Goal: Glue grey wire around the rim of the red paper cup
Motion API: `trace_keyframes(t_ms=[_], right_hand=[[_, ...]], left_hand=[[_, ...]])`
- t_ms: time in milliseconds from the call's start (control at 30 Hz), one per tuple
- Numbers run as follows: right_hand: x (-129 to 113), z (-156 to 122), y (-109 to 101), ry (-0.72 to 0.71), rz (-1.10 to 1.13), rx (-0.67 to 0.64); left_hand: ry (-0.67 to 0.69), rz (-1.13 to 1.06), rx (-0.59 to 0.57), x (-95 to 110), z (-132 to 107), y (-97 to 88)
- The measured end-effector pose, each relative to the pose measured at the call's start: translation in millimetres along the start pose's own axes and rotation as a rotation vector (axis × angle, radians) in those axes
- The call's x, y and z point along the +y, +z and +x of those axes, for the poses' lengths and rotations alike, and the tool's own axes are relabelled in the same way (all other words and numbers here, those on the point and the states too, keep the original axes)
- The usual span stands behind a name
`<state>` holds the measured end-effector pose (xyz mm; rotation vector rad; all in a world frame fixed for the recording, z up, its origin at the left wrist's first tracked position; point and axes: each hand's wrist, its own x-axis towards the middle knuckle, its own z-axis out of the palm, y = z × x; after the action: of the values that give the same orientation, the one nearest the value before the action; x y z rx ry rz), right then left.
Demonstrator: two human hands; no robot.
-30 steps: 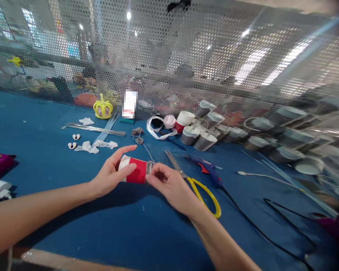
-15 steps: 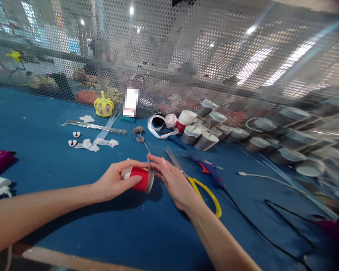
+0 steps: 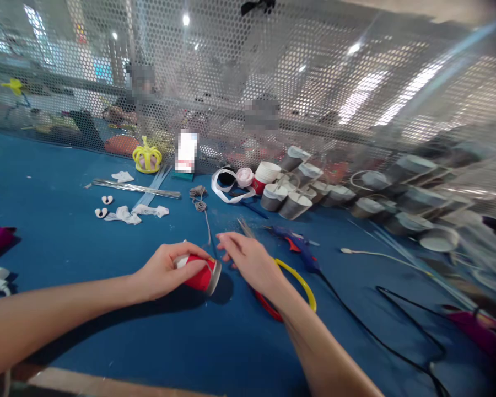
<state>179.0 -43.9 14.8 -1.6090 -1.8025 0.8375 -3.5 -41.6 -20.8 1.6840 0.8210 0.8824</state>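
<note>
My left hand (image 3: 159, 273) is closed round a red and white paper cup (image 3: 199, 280) lying on its side, thumb in front and fingers over the top. A grey band circles the cup's right end. From a small coil of grey cord (image 3: 199, 204) a strand runs to the top of the cup, where my left fingers partly hide it. Just right of the cup is my right hand (image 3: 252, 259), fingers loosely bent and apart, with nothing visible in them. Under that hand and wrist lie scissors (image 3: 308, 286) with red and yellow handles, partly covered.
A blue glue gun (image 3: 295, 242) with a black cable lies to the right. Several grey-wrapped cups (image 3: 295, 205) stand behind it. Metal wires (image 3: 136, 188), white scraps (image 3: 126, 215) and a yellow crown-shaped piece (image 3: 147, 159) sit at back left. A perforated screen (image 3: 215, 71) closes the rear.
My right hand has come away from the cup's rim and the cord, slightly to the right. The cup has tilted a little in my left hand. The camera view has shifted slightly.
</note>
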Motion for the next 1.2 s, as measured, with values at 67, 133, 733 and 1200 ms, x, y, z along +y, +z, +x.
trace_keyframes(t_ms=[67, 133, 733, 1200], right_hand=[[0.0, -0.6, -20.7, 0.064, -0.119, 0.139], [0.2, -2.3, -47.4, 0.12, -0.168, 0.28], [76.6, 8.4, -99.2, 0.493, -0.299, 0.516], [-2.5, -33.3, -37.0, 0.183, 0.224, 0.035]], left_hand=[[-0.008, -0.027, 0.034, -2.0, 1.0, -0.9], [0.002, -0.016, 0.06, -4.1, 1.7, -2.4], [0.289, 0.463, 0.087, -5.1, 0.6, -12.3], [0.438, 0.702, 0.044, -12.0, 5.8, -18.6]])
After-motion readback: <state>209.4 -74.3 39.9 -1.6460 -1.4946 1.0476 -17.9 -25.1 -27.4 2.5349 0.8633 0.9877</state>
